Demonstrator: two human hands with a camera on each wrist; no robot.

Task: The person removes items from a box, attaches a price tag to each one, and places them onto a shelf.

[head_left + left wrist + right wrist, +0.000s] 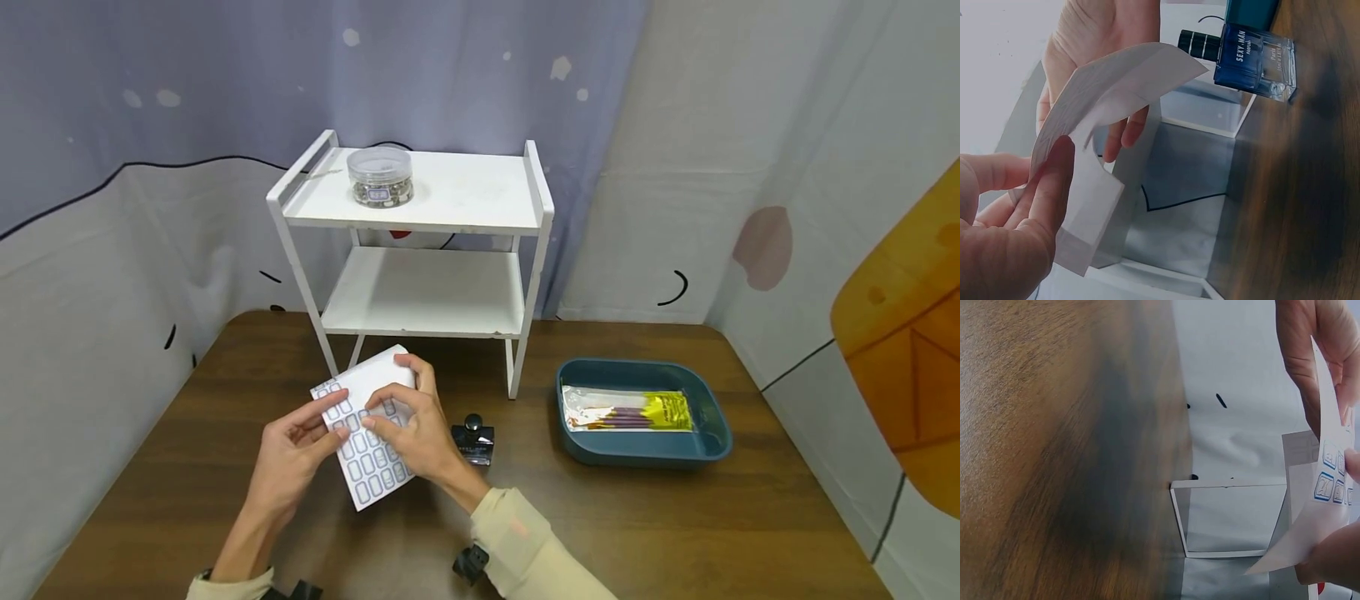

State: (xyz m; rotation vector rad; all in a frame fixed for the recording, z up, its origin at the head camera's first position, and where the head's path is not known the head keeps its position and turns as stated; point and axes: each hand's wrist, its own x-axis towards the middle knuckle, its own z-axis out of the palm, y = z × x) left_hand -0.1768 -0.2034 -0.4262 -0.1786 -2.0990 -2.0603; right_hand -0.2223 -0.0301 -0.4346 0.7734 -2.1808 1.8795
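Observation:
A white sheet of blue-bordered label stickers (367, 479) is held up over the table, tilted, in both hands. My left hand (283, 458) pinches its left edge between thumb and fingers. With the right hand (422, 425) I grip the upper right part; thumb and index finger lie close together over the labels. In the left wrist view the sheet (1094, 94) bows into a curve between the left hand (1010, 231) and the right hand (1110, 31). Just beyond the right hand stands a dark blue perfume bottle (474, 443) with a round black cap.
A white two-tier shelf (427, 287) stands at the back, carrying a clear lidded jar (381, 177) of small pieces on top. To the right, a teal tray (637, 454) contains a clear and yellow packet (630, 410) of purple sticks. Curtains surround the wooden table (600, 525).

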